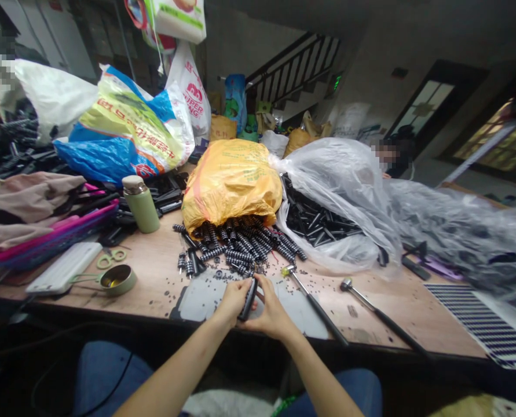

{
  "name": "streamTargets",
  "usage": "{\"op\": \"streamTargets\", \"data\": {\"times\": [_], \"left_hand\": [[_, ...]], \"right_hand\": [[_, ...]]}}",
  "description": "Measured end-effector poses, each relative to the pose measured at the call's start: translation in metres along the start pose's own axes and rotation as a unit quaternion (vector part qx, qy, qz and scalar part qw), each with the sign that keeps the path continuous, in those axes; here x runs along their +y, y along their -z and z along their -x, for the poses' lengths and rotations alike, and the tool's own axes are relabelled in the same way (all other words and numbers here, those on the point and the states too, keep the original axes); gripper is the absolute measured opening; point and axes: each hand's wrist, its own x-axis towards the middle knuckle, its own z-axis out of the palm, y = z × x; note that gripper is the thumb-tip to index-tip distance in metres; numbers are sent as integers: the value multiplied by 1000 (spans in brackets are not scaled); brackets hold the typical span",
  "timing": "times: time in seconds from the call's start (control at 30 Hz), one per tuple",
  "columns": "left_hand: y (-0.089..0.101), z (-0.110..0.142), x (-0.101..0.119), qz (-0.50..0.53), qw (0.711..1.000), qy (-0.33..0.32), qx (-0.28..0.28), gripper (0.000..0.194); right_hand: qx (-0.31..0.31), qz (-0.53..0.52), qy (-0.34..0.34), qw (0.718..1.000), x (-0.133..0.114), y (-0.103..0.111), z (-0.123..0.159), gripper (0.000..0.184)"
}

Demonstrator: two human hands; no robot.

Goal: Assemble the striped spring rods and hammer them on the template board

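Observation:
Between my two hands, over the front of the table, is a black cylindrical plastic part (249,298), tilted upright. My left hand (234,301) is closed around it from the left. On the other side, my right hand (271,310) has its thumb and fingers closed against the same part. Beneath them lies a grey mat (205,292) strewn with tiny dark pieces. Just beyond, a pile of black ribbed cylinders (244,243) spills from a yellow woven sack (234,179). What the fingertips do at the part's far end is too small to make out.
Two hammers, one with a yellow tip (312,301) and one with a metal head (379,313), lie at right. A clear plastic bag (336,168) holds black parts. To the left are a green thermos (141,205), a small cup (117,280), scissors (111,258) and a basket (58,231).

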Motion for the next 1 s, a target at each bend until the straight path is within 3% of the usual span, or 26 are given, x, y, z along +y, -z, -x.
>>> {"op": "streamTargets", "data": {"times": [0.4,0.6,0.73,0.83,1.0], "left_hand": [[-2,2,14,-22,1000,-9,-17,34],[-6,6,20,-23,999,-11,-27,35],[-8,9,23,-21,999,-12,-29,35],[-8,11,22,-22,999,-19,-19,35],[-9,9,19,-38,999,-23,-27,38]], "right_hand": [[74,-55,-9,996,7,-10,-2,96],[89,-51,0,995,5,-6,0,97],[63,-60,2,996,0,-1,2,99],[43,-42,4,998,-7,2,4,102],[64,45,7,997,-17,5,7,100]]}}
